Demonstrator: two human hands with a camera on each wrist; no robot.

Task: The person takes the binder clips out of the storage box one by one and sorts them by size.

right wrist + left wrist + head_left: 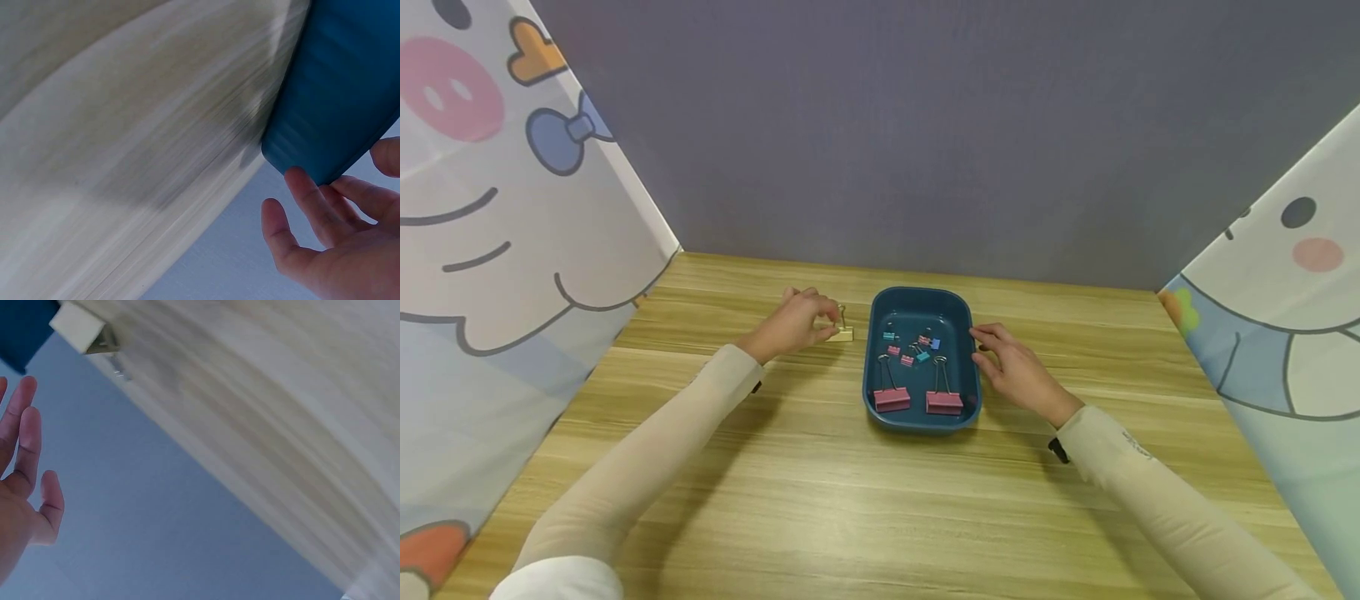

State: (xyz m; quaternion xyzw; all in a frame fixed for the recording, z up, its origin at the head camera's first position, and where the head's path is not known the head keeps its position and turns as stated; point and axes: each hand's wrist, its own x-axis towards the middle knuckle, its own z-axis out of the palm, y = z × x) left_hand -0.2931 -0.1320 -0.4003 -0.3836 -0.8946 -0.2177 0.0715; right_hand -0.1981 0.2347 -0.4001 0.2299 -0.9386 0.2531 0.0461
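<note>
A gold binder clip (841, 334) stands on the wooden table left of the blue tray (922, 427), its wire handle upward. My left hand (795, 323) is right beside it, thumb and forefinger close to the handle. In the left wrist view the visible fingers (29, 431) are loosely extended, with the gold clip apart from them. At the tray's right side is my right hand (1018, 372), its fingertips against the outer wall. Inside the tray lie two large pink binder clips (892, 400) and several small ones, among them a teal clip (922, 356) and a blue clip (935, 343).
The wooden table (820, 508) runs back to a grey-blue panel (917, 142). Cartoon-printed white sheets border it, one at the left (535, 233) and another at the right (1300, 350). Wood surface extends in front of the tray.
</note>
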